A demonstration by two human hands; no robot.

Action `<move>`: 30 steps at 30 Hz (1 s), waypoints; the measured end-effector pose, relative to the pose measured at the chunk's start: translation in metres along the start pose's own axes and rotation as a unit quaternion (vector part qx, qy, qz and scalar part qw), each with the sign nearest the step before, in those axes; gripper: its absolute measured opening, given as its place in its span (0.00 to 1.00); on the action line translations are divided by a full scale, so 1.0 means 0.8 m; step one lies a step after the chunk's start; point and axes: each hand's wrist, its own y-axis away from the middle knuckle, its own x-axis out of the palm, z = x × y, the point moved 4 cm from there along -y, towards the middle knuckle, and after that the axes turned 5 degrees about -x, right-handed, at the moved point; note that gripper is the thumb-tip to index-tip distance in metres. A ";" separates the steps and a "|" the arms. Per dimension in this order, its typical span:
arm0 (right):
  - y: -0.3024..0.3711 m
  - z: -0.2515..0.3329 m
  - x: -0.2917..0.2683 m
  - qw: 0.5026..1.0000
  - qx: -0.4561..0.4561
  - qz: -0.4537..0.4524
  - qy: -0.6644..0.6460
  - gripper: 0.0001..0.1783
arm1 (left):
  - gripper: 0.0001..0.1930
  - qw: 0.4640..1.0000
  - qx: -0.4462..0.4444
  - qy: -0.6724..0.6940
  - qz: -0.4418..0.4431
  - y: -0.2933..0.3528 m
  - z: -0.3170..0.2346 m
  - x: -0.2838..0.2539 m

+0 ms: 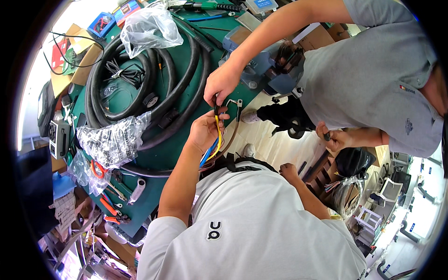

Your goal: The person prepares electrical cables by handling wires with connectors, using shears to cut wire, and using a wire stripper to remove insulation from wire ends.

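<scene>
My left hand (205, 132) is closed around a bundle of insulated wires beside the table's edge. Among them are a yellow wire (218, 135), a blue wire (204, 158) and a brown wire (232, 135), the brown one ending in a metal lug (239, 103). Just above my fingers, a co-worker's hand (223, 85) pinches a dark piece at the top of the bundle. My right hand (289, 171) hangs low at my right side, apart from the wires; its fingers are too small to read. The co-worker's other hand (335, 137) holds a small black object.
A thick black cable (95, 93) lies coiled on the green table (144, 200), partly under plastic bags (151, 30). Orange-handled cutters (109, 212) and other tools lie at its near end. A blue-grey machine (254, 65) stands beyond. The co-worker stands close at right.
</scene>
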 end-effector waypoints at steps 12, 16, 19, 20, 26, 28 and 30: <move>0.003 0.003 0.005 1.000 -0.009 -0.002 0.002 0.16 | 0.18 0.999 -0.017 0.025 0.009 0.000 -0.001 -0.003; 0.004 0.007 0.005 0.999 -0.020 0.001 0.025 0.15 | 0.15 0.999 -0.013 0.039 0.028 0.000 0.003 -0.006; 0.002 0.007 0.004 0.999 -0.024 0.006 0.032 0.15 | 0.13 0.998 -0.001 0.032 0.054 0.000 0.007 -0.005; 0.001 0.007 0.003 0.999 -0.025 0.008 0.035 0.15 | 0.12 0.998 0.004 0.025 0.050 -0.001 0.008 -0.007; -0.002 0.004 0.004 0.999 0.002 -0.016 -0.027 0.15 | 0.11 0.999 0.040 -0.004 0.027 -0.009 0.004 -0.013; -0.003 0.010 0.002 1.000 -0.020 -0.008 0.010 0.15 | 0.12 0.999 0.039 -0.002 0.031 -0.010 -0.002 -0.011; -0.002 0.014 0.002 0.999 -0.034 -0.006 0.024 0.15 | 0.12 0.998 0.021 -0.007 0.057 -0.004 -0.012 -0.004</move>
